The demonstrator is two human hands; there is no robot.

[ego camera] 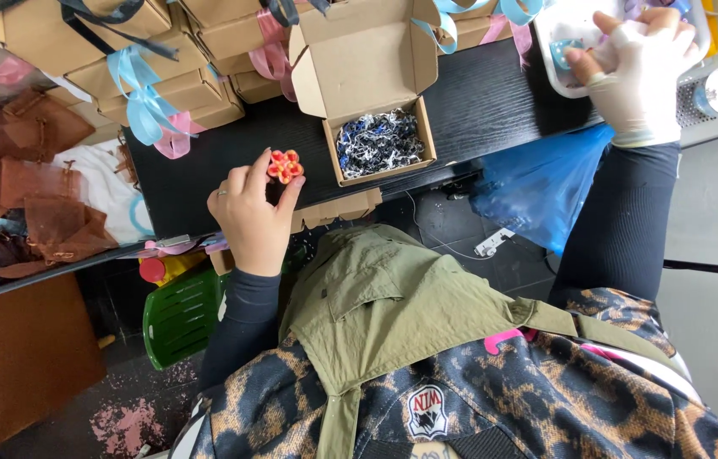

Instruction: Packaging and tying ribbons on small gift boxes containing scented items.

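My left hand [250, 212] pinches a small red-orange flower-shaped piece [285, 166] between thumb and fingers above the black table [478, 102]. Just right of it stands an open brown cardboard box [376, 93], its lid up, filled with dark blue and white shredded paper [379, 141]. My right hand [639, 72], in a white glove, reaches into a white tray [565, 34] at the far right and touches small items there, one of them a light blue ring; whether it grips anything is unclear.
Several closed brown boxes tied with blue, pink and black ribbons [142, 93] are stacked at the table's back. Brown organza pouches [28, 178] lie at the left. A blue plastic bag [537, 187] hangs below the table edge. A green basket [180, 314] sits underneath.
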